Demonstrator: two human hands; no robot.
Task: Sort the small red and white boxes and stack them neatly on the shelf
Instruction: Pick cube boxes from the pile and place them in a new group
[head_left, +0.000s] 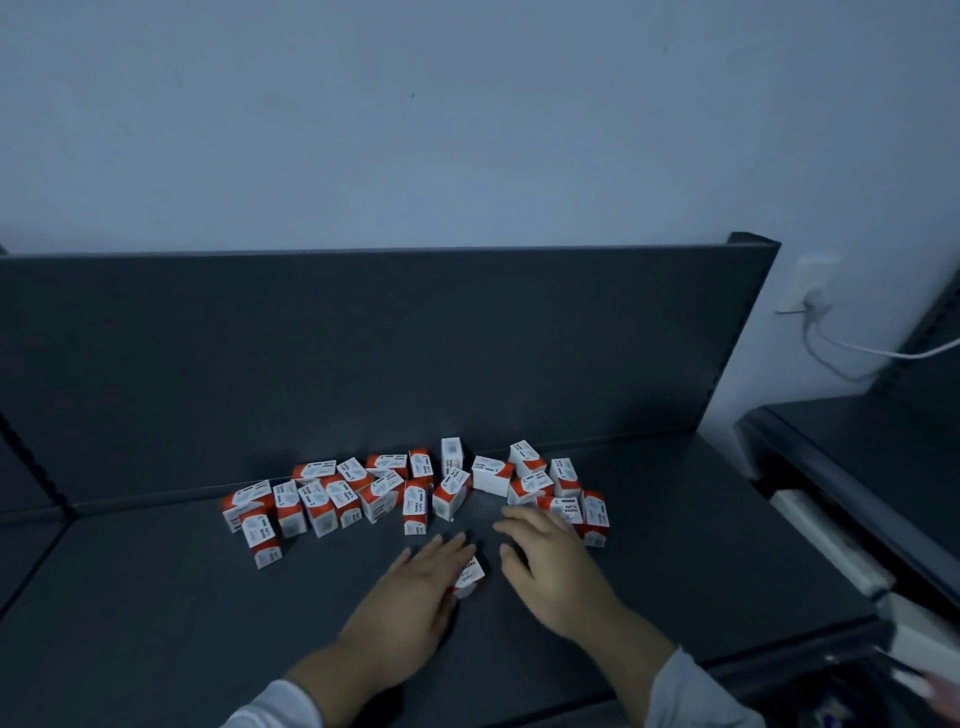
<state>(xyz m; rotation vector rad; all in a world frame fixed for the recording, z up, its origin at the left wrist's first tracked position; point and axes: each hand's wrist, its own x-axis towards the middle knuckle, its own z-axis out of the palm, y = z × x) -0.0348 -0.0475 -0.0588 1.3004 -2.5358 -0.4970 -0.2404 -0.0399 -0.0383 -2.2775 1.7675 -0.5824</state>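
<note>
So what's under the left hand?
A box sticks out from under the left hand, on the shelf. The rest of it is covered by the palm.
</note>
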